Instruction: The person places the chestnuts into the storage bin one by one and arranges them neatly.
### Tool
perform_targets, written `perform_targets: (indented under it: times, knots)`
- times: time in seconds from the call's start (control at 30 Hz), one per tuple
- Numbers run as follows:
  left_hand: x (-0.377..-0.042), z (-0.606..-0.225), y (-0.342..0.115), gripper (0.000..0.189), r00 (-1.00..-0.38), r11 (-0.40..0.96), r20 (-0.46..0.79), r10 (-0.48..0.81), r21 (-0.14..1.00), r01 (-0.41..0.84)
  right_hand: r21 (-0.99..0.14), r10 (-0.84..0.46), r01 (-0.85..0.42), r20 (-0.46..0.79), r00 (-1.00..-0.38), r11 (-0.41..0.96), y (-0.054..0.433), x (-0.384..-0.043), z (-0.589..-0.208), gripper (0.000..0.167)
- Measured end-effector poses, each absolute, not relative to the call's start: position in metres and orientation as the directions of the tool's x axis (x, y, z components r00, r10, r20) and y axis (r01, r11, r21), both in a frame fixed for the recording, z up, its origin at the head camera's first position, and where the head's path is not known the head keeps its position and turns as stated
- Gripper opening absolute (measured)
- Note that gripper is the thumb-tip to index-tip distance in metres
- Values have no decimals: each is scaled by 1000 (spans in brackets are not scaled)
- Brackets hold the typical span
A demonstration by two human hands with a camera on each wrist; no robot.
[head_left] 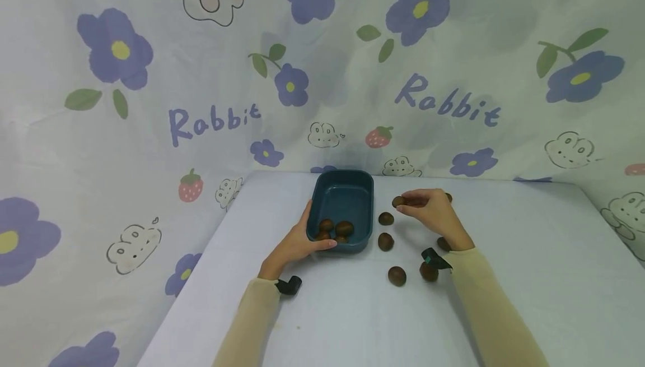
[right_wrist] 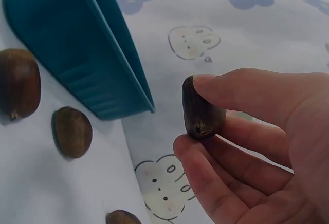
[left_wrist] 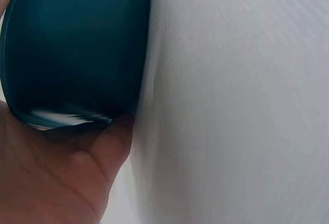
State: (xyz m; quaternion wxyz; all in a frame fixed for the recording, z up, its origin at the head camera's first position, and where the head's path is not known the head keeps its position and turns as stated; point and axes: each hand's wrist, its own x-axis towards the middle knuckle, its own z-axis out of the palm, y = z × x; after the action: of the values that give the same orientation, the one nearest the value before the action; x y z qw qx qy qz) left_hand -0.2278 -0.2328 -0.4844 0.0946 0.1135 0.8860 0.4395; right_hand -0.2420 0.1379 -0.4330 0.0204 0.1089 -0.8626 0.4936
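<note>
My right hand (head_left: 432,210) pinches a brown chestnut (right_wrist: 198,108) between thumb and fingers, above the table and to the right of a dark teal plastic bin (head_left: 347,201). The left hand (head_left: 294,244) grips that bin at its near left corner, thumb along the front wall and fingers at the left side. Several chestnuts (head_left: 345,228) lie in the bin's near end, some partly hidden behind its front rim. In the left wrist view, the hand (left_wrist: 67,167) presses against the bin's wall (left_wrist: 77,44); the contents do not show there.
Loose chestnuts lie on the white table right of the bin: one (head_left: 386,218) and another (head_left: 385,241) near its wall, two closer to me (head_left: 397,276), and others (head_left: 443,244) partly hidden by the right hand and wrist. A patterned cloth (head_left: 322,75) hangs behind the table.
</note>
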Motion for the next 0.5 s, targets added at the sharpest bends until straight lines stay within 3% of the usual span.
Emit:
perform_targets:
  times: [0.5]
  knots:
    - [-227,-484,-233,136,-958,584,-83,274,806,97,-824,-252,-287,182,-951,489,104,-255,-428,34]
